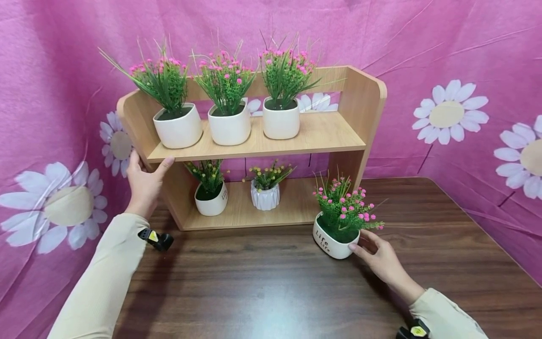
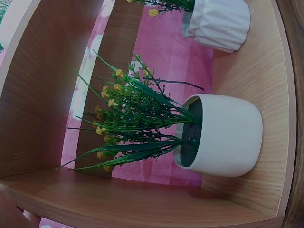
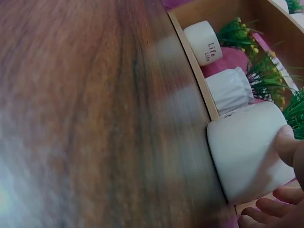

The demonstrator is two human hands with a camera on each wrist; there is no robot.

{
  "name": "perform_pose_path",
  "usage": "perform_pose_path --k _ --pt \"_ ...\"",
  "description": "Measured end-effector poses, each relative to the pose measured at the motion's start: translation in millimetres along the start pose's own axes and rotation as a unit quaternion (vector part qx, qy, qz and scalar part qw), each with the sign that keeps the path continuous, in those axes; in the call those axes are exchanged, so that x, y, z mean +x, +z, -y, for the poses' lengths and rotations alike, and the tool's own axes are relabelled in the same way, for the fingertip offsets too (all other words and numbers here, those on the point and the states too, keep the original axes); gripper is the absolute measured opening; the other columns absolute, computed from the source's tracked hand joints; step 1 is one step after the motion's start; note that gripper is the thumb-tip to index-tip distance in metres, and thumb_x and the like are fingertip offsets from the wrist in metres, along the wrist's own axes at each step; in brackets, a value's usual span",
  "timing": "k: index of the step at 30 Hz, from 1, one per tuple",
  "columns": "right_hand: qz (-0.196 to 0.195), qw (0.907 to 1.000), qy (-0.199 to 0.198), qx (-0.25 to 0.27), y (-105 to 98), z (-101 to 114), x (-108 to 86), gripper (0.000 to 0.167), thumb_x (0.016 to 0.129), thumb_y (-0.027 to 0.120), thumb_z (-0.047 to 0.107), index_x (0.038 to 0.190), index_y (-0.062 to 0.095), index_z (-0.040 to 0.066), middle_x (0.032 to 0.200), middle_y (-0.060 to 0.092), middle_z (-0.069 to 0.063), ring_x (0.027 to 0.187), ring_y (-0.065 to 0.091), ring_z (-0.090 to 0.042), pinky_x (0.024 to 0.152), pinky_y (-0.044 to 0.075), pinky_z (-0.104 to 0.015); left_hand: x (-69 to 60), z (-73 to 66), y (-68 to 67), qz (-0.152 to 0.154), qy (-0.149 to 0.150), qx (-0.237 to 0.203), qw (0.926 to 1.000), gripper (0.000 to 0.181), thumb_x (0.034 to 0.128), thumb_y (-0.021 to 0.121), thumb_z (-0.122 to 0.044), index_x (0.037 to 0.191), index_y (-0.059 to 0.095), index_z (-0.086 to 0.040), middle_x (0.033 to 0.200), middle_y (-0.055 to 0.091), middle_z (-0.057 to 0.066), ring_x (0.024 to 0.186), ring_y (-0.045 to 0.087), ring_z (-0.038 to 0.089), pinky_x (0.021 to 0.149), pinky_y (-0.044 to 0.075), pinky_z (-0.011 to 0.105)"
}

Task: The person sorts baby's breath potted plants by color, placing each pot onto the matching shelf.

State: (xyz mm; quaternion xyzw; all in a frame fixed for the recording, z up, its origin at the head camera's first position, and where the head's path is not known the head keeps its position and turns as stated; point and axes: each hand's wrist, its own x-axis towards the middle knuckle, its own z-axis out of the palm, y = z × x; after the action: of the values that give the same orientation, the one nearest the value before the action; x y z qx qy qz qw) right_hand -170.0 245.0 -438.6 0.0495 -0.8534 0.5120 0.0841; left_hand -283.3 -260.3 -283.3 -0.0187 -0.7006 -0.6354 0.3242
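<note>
My left hand [image 1: 146, 181] grips the left side panel of a two-level wooden shelf [image 1: 296, 149], thumb at the upper board's front edge. At the shelf's lower right front corner, my right hand [image 1: 383, 259] holds a white "Life" flowerpot [image 1: 334, 246] with pink flowers, its thumb on the pot's side. Whether that pot's base touches the table cannot be told. On the lower board stand a white pot [image 2: 232, 135] with yellow flowers and a ribbed white pot [image 1: 266, 197]. Pots with pink flowers line the upper board: left [image 1: 179, 128], middle [image 1: 230, 126] and right [image 1: 281, 120].
The shelf stands on a dark wooden table [image 1: 254, 282]. Behind and beside it hangs a pink cloth [image 1: 402, 42] printed with large white daisies. Black straps sit at both wrists, the left strap [image 1: 155, 239] near the shelf's lower left corner.
</note>
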Motion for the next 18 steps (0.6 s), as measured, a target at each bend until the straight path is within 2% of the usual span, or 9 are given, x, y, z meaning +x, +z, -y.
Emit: perform_pose_path --k 6,10,14,18 --pt "-0.007 0.9992 -0.015 0.036 7 9 2.3 0.069 0.083 0.074 0.007 0.136 0.036 -0.014 0.130 0.049 -0.037 0.121 0.047 -0.043 0.088 0.044 -0.009 0.0 -0.3 -0.1 -0.003 0.000 -0.005 1.0000 0.072 0.0780 0.079 -0.011 0.140 0.042 -0.015 0.142 0.047 0.010 0.127 0.044 0.016 0.111 0.033 0.029" --pt "-0.006 0.9998 -0.014 0.015 13 15 4.2 0.079 0.078 0.079 0.010 0.139 0.033 -0.008 0.131 0.049 -0.035 0.121 0.049 -0.041 0.087 0.043 -0.008 0.3 -0.3 0.1 -0.004 -0.005 -0.010 0.9999 0.072 0.0778 0.079 -0.011 0.139 0.042 -0.016 0.141 0.047 0.010 0.126 0.046 0.016 0.111 0.034 0.031" --pt "-0.015 0.9996 -0.002 -0.025 18 17 4.6 0.078 0.076 0.082 0.014 0.136 0.036 -0.005 0.123 0.056 -0.032 0.113 0.056 -0.037 0.084 0.048 -0.016 0.4 -0.2 0.2 -0.003 -0.007 -0.016 0.9998 0.072 0.0777 0.079 -0.011 0.139 0.043 -0.016 0.140 0.047 0.010 0.125 0.046 0.017 0.111 0.034 0.032" --pt "-0.023 0.9992 0.007 -0.034 21 17 5.0 0.078 0.075 0.082 0.014 0.135 0.037 -0.006 0.125 0.054 -0.033 0.113 0.056 -0.039 0.087 0.050 -0.024 0.1 0.5 -0.1 -0.003 -0.005 -0.014 0.9999 0.071 0.0778 0.079 -0.010 0.139 0.043 -0.015 0.140 0.048 0.010 0.125 0.046 0.017 0.111 0.034 0.031"
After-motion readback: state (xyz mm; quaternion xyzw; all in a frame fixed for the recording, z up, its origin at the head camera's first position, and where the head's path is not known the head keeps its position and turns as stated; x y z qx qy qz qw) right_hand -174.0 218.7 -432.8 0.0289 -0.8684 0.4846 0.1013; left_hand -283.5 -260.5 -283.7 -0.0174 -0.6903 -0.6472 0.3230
